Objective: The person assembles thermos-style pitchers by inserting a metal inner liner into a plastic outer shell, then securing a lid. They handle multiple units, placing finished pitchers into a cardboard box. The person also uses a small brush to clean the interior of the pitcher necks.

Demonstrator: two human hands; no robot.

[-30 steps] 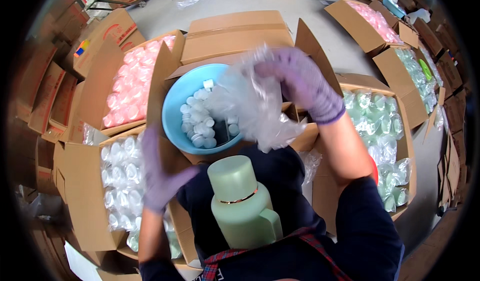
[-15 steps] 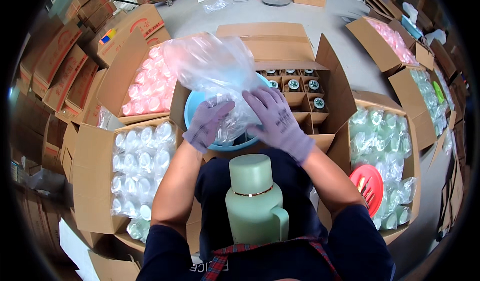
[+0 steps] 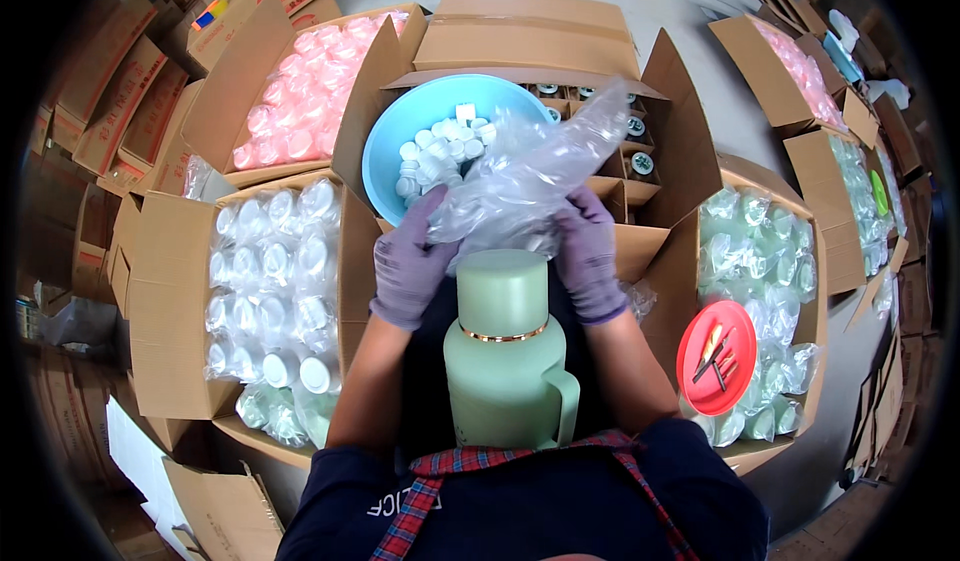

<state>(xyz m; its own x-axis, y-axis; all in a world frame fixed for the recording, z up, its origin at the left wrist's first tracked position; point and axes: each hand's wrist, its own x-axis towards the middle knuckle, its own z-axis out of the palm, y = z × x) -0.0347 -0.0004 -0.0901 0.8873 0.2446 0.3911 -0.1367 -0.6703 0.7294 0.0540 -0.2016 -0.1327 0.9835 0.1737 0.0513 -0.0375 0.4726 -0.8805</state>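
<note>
A crumpled transparent plastic bag (image 3: 535,176) is stretched between my gloved hands, above the top of a pale green vacuum flask (image 3: 505,381). My left hand (image 3: 412,259) closes on the bag's left end, beside the blue basin's near rim. On the right side, my right hand (image 3: 588,251) grips the bag from below, its fingertips partly hidden by the plastic. The flask stands upright against my lap, its handle to the right. Behind the bag, the light blue basin (image 3: 385,141) holds several small white stoppers (image 3: 440,149).
A divided carton (image 3: 690,161) holds flasks beyond the basin. Boxes of pink caps (image 3: 320,81), white wrapped caps (image 3: 275,261) and green wrapped cups (image 3: 765,251) surround me. A red plate (image 3: 690,351) with small tools rests on the right box.
Both hands have come nearer to me with the bag, off the basin, so the white stoppers now show. The bag's loose end has swung from upper left to upper right.
</note>
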